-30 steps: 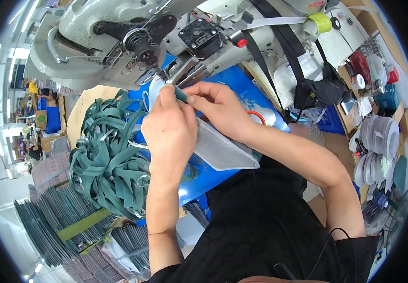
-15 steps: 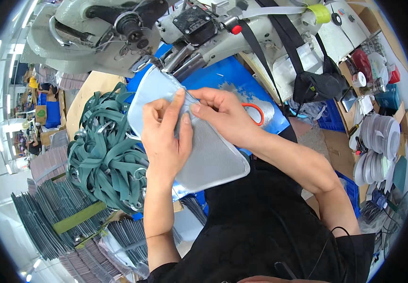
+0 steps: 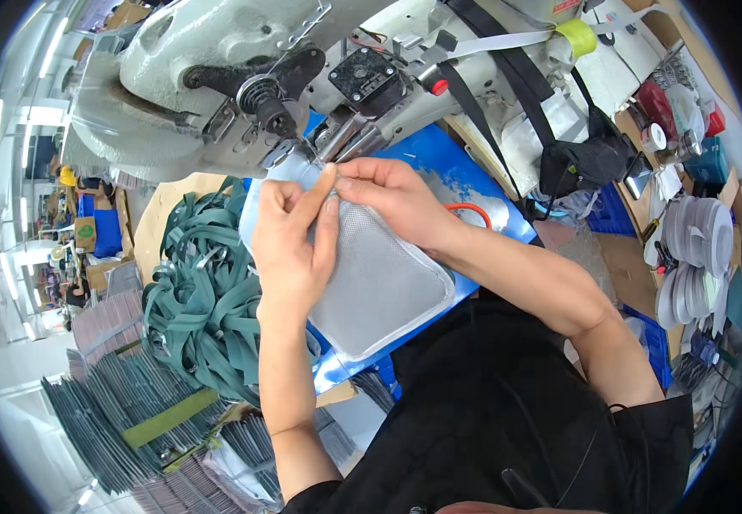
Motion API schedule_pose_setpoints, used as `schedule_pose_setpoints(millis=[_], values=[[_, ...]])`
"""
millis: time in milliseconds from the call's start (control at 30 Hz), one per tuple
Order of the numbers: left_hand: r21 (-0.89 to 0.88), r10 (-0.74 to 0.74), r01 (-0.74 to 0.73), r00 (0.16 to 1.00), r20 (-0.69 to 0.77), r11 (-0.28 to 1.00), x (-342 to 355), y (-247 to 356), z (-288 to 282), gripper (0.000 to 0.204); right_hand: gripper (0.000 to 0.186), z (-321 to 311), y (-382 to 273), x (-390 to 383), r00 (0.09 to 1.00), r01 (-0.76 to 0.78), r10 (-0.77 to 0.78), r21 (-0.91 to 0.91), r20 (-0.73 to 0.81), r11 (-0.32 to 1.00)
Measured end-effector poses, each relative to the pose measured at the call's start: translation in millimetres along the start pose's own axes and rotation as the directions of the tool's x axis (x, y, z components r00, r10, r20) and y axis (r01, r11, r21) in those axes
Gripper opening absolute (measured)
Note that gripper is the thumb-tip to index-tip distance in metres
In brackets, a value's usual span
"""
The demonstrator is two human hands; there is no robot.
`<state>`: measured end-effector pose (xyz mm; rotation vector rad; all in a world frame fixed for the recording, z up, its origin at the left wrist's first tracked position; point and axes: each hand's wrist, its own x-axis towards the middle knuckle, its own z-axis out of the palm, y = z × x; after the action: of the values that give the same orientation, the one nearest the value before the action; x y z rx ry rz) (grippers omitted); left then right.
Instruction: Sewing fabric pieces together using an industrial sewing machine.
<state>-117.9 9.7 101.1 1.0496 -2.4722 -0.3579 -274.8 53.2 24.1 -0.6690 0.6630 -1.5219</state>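
Note:
A grey mesh fabric panel (image 3: 379, 291) with rounded corners and a pale bound edge lies under my hands, its far end running up to the head of a sewing machine (image 3: 272, 107). With thumb and fingers closed, my left hand (image 3: 294, 244) pinches the panel near its upper edge. Beside it, my right hand (image 3: 397, 201) pinches the same edge, the two sets of fingertips almost touching. My fingers hide the exact spot they grip. An orange scissor-like handle (image 3: 476, 210) shows just past my right wrist.
A heap of green straps (image 3: 204, 300) lies left of the panel. Bundled stacks of flat green pieces (image 3: 122, 411) stand at lower left. The work surface is a blue sheet (image 3: 427, 158). Rolls of white tape (image 3: 697, 236) and a black pouch (image 3: 585, 163) are at right.
The whole view has shifted, showing more of the machine head. The panel now lies flatter and turned slightly, its near corner lower. Both hands still pinch its edge, closer together near the machine.

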Motion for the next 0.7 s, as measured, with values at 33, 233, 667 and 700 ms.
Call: schedule_pose_setpoints(millis=[33,233,667,700], values=[[0.000,0.001,-0.001,1.000,-0.001,1.000,-5,-8,1,0.039,0.029,-1,-1,2,1.000,0.001,-0.001,-0.001,0.000,1.000],[-0.405,-0.522,0.372,0.768,-0.372,0.835,-100,-105,36,0.056,0.025,5,-6,1,0.996,-0.086,0.091,0.154,-0.022,0.984],[-0.796,-0.559,0.241,0.817,-0.142,0.555,-108,-75,2,0.055,0.041,-48,-69,-5,0.946,0.237,-0.279,-0.236,-0.163,0.942],[-0.786,-0.537,0.225,0.830,-0.155,0.575,-111,-77,0,0.056,0.041,-44,-68,-6,0.949,0.233,-0.272,-0.230,-0.158,0.945]])
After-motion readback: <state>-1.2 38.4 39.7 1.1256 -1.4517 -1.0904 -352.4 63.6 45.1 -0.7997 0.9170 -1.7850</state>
